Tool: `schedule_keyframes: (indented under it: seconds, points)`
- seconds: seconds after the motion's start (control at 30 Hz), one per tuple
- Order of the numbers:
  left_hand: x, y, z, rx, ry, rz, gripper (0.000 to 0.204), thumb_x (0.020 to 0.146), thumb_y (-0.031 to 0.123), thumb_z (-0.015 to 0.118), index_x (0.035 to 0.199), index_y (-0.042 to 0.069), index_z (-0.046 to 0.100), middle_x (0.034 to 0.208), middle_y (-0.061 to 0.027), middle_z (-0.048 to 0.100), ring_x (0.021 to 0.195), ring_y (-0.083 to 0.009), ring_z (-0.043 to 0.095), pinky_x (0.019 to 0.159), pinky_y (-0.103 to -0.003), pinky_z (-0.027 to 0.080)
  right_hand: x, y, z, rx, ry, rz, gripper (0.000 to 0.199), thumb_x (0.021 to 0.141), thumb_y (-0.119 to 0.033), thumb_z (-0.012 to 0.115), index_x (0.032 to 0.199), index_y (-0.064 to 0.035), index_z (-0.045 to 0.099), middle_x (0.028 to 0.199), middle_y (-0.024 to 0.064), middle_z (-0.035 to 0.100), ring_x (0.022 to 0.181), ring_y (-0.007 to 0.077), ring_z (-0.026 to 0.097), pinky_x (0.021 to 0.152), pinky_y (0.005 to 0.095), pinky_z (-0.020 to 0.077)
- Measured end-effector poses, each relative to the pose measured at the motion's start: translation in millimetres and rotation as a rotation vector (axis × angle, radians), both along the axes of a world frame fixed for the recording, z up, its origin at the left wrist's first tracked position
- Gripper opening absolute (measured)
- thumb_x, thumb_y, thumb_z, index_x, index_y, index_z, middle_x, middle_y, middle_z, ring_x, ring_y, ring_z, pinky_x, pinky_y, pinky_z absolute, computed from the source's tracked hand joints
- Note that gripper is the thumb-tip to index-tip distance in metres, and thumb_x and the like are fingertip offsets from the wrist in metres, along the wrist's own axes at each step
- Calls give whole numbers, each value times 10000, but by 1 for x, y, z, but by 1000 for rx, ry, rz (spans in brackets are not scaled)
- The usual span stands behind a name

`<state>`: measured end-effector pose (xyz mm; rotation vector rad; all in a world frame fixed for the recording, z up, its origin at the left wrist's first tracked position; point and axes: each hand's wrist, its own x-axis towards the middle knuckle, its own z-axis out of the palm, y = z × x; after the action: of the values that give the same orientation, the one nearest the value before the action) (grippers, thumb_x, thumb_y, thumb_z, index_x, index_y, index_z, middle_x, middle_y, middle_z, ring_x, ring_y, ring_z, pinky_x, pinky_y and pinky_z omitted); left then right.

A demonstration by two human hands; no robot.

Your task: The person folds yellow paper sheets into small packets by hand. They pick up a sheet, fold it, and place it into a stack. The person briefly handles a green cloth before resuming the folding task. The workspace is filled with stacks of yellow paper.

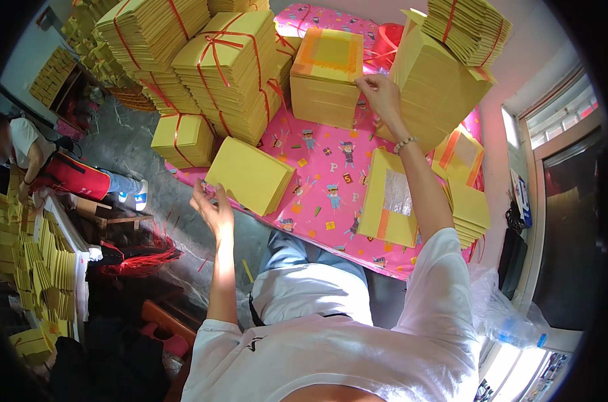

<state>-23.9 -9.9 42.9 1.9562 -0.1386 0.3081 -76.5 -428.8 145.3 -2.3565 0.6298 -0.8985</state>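
My left hand [213, 209] grips the near corner of a loose stack of yellow paper sheets [250, 175] lying at the edge of the pink patterned table cover [330, 167]. My right hand [380, 94] reaches far forward and its fingers rest on the top right edge of a tall yellow paper stack with an orange-bordered top sheet [325, 75]. A bead bracelet sits on that wrist. Close to my right forearm lies a yellow stack with a silver foil square [389, 206].
Bundles of yellow paper tied with red string [230, 67] pile up at the back left, with more bundles at the back right [451, 60]. Another person [42, 167] sits at the left by a bench holding paper stacks. A plastic bottle [518, 331] lies at right.
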Motion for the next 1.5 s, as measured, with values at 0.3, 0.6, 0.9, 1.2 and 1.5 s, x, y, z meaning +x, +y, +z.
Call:
schedule_keyframes:
  seconds: [0.3, 0.6, 0.9, 1.2, 1.5]
  points:
    - [-25, -17, 47, -34, -146, -114, 474, 898, 94, 578, 1342, 16, 432, 1165, -142, 448, 900, -177, 508, 662, -278, 447, 4, 5, 2, 70, 5, -76, 310, 806, -369, 650, 877, -80, 735, 806, 100, 710, 757, 255, 678, 686, 376, 507]
    - [-37, -31, 60, -12, -186, -244, 378, 902, 64, 567, 1269, 12, 487, 1162, -115, 491, 883, -171, 524, 669, -274, 448, 7, 6, -5, 100, -70, -92, 317, 820, -354, 645, 845, -46, 718, 788, 103, 702, 755, 245, 680, 706, 357, 508]
    - [0, -112, 82, -392, 190, -640, 366, 926, 137, 560, 1268, 30, 488, 1145, -73, 552, 1015, -155, 557, 828, -301, 464, 3, 2, -54, 280, -326, 28, 456, 959, -400, 500, 1148, 4, 594, 1081, 152, 637, 952, 249, 641, 788, 374, 509]
    - [105, -242, 18, -343, 749, -708, 382, 929, 364, 431, 1170, 99, 563, 1104, -44, 596, 984, -171, 556, 914, -412, 422, 2, 6, -94, 1375, -174, 25, 501, 965, -566, 346, 1141, -141, 545, 1069, 23, 579, 958, 173, 511, 900, 377, 395]
    - [126, -273, -9, -532, 853, -520, 435, 872, 523, 376, 1064, 194, 585, 1056, -1, 608, 943, -161, 527, 847, -391, 398, 3, 3, -120, 1161, -37, -26, 559, 934, -584, 339, 1226, -147, 529, 1128, 16, 588, 1025, 165, 511, 982, 397, 344]
